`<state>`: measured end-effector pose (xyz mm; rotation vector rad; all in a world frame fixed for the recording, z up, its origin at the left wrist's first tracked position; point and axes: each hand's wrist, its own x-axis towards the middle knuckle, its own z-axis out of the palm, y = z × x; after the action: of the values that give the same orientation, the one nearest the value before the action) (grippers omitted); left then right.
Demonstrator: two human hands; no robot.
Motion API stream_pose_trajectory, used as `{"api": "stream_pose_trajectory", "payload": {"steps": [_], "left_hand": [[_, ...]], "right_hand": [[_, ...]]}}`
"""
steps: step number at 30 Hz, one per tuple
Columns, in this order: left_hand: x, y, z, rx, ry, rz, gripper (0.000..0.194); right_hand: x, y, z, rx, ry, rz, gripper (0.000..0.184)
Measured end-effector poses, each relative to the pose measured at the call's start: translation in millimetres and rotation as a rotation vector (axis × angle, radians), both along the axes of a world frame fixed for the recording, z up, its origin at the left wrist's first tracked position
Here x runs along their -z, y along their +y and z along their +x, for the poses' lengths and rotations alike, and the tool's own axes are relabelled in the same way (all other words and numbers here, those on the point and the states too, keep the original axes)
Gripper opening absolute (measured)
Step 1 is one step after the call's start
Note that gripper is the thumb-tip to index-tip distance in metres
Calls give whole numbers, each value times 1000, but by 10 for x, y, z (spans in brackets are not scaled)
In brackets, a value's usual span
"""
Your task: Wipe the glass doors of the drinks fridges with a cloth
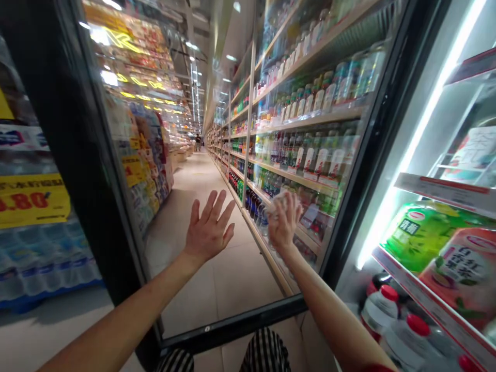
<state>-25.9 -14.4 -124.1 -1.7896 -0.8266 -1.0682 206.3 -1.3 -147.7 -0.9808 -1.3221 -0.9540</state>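
Observation:
A glass cooler door [228, 321] with a black frame stands swung open in front of me. My left hand [208, 227] lies flat against the pane, its fingers spread and nothing under them that I can see. To its right, my right hand [284, 227] presses a pale, crumpled cloth [272, 209] to the glass. The fingers cover most of the cloth, so its exact shape is hidden. A long aisle and shelves of bottles show in the pane behind both hands.
On the right is the lit cooler, with green drink packs [416, 235], pink packs [463, 271] and red-capped bottles [382, 310] near my right arm. Stacked bottled water [34, 258] stands left under a yellow price sign [33, 201]. My striped-clothed knees [265, 354] are below the door.

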Motion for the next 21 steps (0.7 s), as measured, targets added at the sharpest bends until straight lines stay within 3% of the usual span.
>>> {"api": "stream_pose_trajectory", "payload": {"steps": [3,8,13,14,18,21], "left_hand": [[1,9,-9,-8,5,0,59],[-1,3,-8,-5,9,-2,60],[-5,-7,-2,-4,6,2,59],[-6,-10,-3,0,7,-1,59],[-5,-16,-13,8,11,-5,58],[-5,-12,-4,1,15,-3,58]], "right_hand": [[36,-8,21,-43,-186,-56,38],[-21,23,53,51,253,87,47],[102,-62,-87,-26,-233,-54,37],[103,-65,-39,-16,-227,-47,41],[65,-18,122,77,143,67,56],[124,-14,-1,60,56,24,50]]}}
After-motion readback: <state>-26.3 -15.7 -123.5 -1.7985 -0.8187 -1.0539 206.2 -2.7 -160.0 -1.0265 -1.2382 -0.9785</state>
